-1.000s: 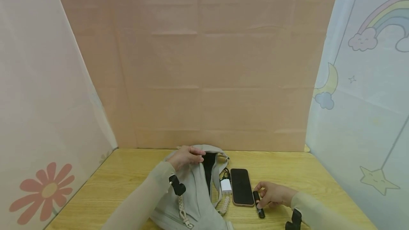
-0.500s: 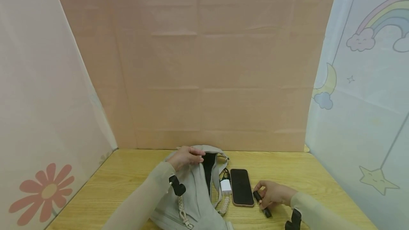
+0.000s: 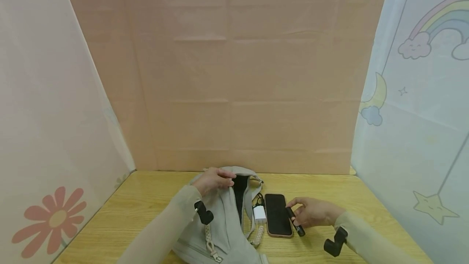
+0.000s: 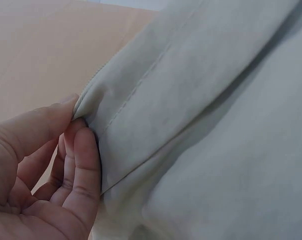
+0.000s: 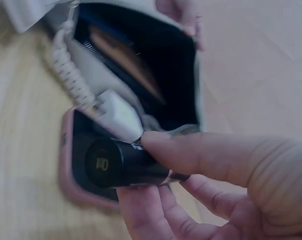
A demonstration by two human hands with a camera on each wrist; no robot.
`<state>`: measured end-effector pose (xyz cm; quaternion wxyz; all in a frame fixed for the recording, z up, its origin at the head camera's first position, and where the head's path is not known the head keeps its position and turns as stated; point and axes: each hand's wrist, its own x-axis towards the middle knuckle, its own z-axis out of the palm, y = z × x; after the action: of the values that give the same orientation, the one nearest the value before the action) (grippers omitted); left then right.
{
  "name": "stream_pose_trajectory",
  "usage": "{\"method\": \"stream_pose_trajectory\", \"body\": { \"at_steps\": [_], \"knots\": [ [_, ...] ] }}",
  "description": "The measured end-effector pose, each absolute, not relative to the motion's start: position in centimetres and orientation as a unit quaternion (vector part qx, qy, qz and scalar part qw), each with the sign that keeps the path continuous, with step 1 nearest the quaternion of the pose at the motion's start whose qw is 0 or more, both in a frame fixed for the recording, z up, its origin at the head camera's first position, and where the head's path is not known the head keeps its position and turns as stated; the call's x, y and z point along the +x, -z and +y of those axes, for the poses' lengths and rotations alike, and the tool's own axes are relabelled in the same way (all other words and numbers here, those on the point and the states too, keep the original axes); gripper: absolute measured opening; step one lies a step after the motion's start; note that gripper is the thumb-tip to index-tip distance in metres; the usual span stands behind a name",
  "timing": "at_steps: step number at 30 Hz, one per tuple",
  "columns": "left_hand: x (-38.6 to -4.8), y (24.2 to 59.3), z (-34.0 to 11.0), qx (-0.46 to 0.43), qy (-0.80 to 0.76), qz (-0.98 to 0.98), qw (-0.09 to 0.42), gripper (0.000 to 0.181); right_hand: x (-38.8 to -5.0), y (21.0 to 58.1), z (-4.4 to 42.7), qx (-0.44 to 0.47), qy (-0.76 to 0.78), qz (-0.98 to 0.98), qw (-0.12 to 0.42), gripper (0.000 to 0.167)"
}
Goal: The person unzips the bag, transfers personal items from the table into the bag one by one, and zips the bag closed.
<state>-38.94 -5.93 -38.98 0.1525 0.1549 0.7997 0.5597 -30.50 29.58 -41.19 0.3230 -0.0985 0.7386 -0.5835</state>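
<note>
Black tube (image 5: 133, 167), gold mark (image 5: 102, 164), pinkish band (image 5: 169, 176), in pinching right hand (image 3: 316, 212); bag edge (image 4: 95, 95) in pinching left hand (image 3: 213, 181).

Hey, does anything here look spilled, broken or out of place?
Nothing stands out: no spill or damage shows. The phone and white charger lie beside the open bag, the left hand pinches its edge, and the right hand holds the black tube.

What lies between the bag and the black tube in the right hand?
The head view shows a white charger with its black cable, then the phone, before the tube.
</note>
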Motion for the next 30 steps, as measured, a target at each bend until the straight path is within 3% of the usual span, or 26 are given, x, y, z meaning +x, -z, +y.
{"method": "stream_pose_trajectory", "body": {
  "at_steps": [16, 30],
  "knots": [
    [-38.9, 38.9, -5.8, 0.151, -0.566, 0.795, 0.158, 0.033, -34.3, 38.6, 25.7, -0.129, 0.634, 0.698, 0.306, 0.063],
    [-39.0, 39.0, -5.7, 0.155, -0.556, 0.803, 0.146, 0.028, -37.4, 39.7, 21.0, -0.109, 0.677, 0.66, 0.309, 0.065]
  ]
}}
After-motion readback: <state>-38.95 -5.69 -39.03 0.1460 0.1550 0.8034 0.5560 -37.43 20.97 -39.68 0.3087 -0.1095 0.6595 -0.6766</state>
